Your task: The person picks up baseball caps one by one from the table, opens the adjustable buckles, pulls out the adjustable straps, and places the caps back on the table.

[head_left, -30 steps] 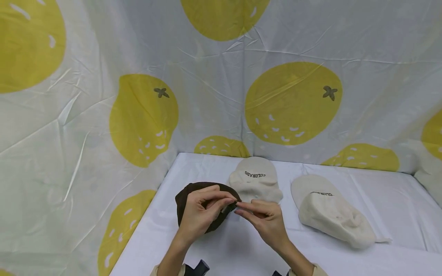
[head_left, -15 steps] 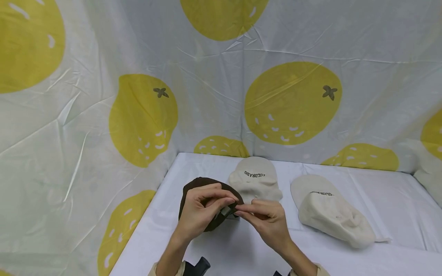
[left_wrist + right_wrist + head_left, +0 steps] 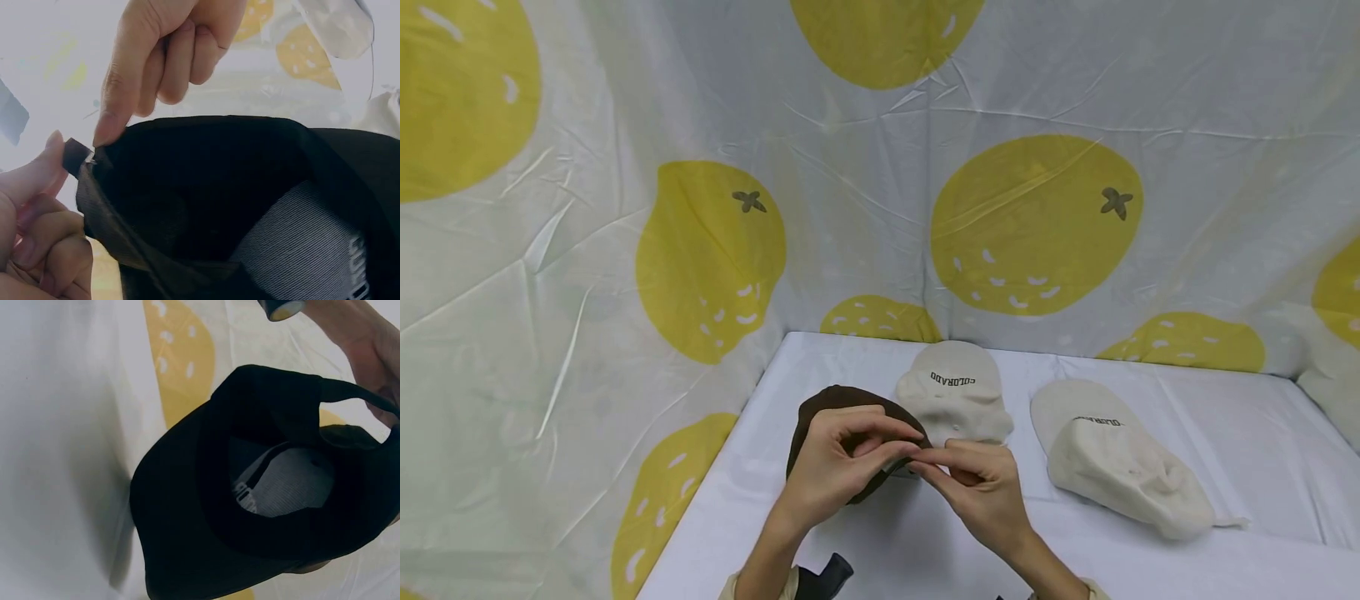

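Note:
A dark brown baseball cap (image 3: 827, 404) is held over the left part of the table, its hollow inside showing in both wrist views. My left hand (image 3: 835, 454) pinches the cap's back strap between thumb and forefinger. From the right, my right hand (image 3: 981, 483) pinches at the same spot, the fingertips of both hands meeting. Seen from the left wrist, a short strap end (image 3: 76, 156) sticks out between the fingertips. The right wrist view shows the strap (image 3: 356, 392) arching over the back opening, and a lighter panel (image 3: 297, 481) with white lettering inside the cap.
Two cream caps lettered COLORADO lie on the white-covered table (image 3: 692, 550): one cap (image 3: 955, 392) behind the brown cap, another cap (image 3: 1123, 467) to the right. A lemon-print curtain (image 3: 865, 208) hangs at the back and left. A black device (image 3: 825, 577) is at my left wrist.
The brown cap has tipped up slightly and shifted a little right. My fingertips have closed together at the strap, covering the part that showed between them.

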### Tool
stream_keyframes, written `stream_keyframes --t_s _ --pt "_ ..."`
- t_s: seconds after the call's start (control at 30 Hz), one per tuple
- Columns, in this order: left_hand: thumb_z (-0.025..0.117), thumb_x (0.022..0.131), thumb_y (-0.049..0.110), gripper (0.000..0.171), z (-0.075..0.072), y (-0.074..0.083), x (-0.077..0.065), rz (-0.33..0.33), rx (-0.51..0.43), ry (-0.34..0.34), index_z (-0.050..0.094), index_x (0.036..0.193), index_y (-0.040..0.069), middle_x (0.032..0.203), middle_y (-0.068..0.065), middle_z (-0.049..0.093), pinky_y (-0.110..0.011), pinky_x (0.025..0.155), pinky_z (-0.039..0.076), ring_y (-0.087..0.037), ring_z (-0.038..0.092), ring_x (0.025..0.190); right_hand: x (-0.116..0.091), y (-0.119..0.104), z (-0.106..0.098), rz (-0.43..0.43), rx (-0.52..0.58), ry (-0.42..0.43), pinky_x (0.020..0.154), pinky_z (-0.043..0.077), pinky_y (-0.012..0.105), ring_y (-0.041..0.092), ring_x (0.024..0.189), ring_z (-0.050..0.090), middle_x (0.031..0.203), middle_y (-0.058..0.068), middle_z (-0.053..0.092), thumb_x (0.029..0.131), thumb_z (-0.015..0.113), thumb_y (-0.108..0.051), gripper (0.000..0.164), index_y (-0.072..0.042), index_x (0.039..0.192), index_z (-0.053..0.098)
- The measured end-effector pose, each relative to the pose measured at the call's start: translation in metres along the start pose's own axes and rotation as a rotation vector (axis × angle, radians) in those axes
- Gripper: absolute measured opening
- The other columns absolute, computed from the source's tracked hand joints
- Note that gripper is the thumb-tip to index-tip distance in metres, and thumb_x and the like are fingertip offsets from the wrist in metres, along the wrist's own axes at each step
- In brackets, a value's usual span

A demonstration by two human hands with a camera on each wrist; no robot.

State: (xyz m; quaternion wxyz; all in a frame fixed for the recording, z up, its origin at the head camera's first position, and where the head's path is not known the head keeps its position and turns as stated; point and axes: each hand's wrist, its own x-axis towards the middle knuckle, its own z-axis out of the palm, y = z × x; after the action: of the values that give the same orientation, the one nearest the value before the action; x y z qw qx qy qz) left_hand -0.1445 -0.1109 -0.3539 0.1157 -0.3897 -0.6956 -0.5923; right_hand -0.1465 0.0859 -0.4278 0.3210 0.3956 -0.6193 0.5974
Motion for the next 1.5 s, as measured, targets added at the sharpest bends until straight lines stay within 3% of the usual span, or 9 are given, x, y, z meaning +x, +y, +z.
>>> stream_keyframes --t_s 0.23,0.53,0.8,1.07,1.5 --pt "0.078 0.090 0.003 0.007 0.001 0.002 0.004 0.032 0.071 -0.019 0.080 0.096 0.007 0.069 -0.002 0.065 -0.015 0.053 0.036 -0.008 0.036 0.056 -0.001 0.000 0.001 -0.013 -0.004 0.006 0.043 0.019 0.013 0.003 0.049 0.022 0.055 -0.005 0.029 0.074 0.084 0.013 0.024 -0.001 0.094 0.081" --pt "0.077 0.093 0.008 0.006 0.002 0.001 0.004 -0.006 0.125 -0.042 0.080 0.097 0.010 0.078 -0.001 0.073 -0.015 0.055 0.040 0.000 0.044 0.063 -0.002 0.001 0.001 -0.023 -0.010 0.002 0.043 0.020 0.013 0.003 0.049 0.024 0.055 -0.005 0.033 0.072 0.085 0.015 0.025 0.000 0.092 0.081" --pt "0.077 0.092 0.006 0.005 0.005 0.000 0.004 0.005 0.074 -0.022 0.080 0.095 0.009 0.077 -0.003 0.072 -0.016 0.054 0.039 -0.002 0.043 0.061 -0.003 0.001 -0.001 0.022 -0.010 -0.004 0.042 0.020 0.013 0.003 0.049 0.022 0.054 -0.004 0.034 0.070 0.082 0.020 0.030 0.001 0.093 0.081" --pt "0.079 0.089 0.001 0.007 0.006 -0.005 0.003 0.042 0.039 0.009 0.081 0.093 0.006 0.062 -0.001 0.056 -0.017 0.051 0.036 -0.009 0.037 0.055 -0.006 0.000 -0.002 0.091 0.013 0.006 0.043 0.022 0.013 0.005 0.047 0.021 0.054 -0.004 0.035 0.072 0.080 0.022 0.030 0.002 0.096 0.081" --pt "0.077 0.089 -0.001 0.008 0.008 -0.009 0.003 0.049 0.010 0.007 0.080 0.093 0.004 0.069 -0.006 0.066 -0.016 0.048 0.034 -0.009 0.035 0.053 -0.006 -0.002 -0.002 0.116 0.017 0.027 0.044 0.025 0.013 0.006 0.047 0.021 0.054 -0.003 0.033 0.073 0.079 0.022 0.031 0.003 0.098 0.081"
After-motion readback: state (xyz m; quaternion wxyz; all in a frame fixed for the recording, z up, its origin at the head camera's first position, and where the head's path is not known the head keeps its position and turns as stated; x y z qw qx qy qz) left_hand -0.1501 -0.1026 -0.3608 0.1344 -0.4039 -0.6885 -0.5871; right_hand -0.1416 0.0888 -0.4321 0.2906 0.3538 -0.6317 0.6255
